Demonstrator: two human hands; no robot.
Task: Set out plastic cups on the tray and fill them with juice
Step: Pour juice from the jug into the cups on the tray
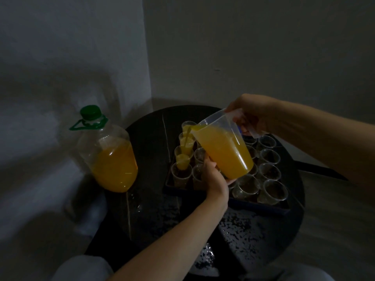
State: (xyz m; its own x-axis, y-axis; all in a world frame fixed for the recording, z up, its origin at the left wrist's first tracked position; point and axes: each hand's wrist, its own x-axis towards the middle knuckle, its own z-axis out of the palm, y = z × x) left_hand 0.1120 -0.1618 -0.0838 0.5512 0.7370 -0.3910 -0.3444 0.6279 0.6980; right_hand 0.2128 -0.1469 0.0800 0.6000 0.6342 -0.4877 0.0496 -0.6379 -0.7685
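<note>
A clear plastic jug (223,151) full of orange juice is tilted to the left over the dark tray (263,206). My right hand (249,114) grips its handle at the top. My left hand (213,175) cups the jug's base from below. A thin stream of juice falls from the spout into a clear cup (183,159) in the tray's left column. Two cups behind that one (187,141) hold juice. Several empty clear cups (268,172) fill the tray's other rows; the jug hides some of them.
A big clear bottle (109,155) with a green cap, about half full of juice, stands at the left edge of the round dark table (154,220). Walls close in behind and on the left. My knees show at the bottom of the view.
</note>
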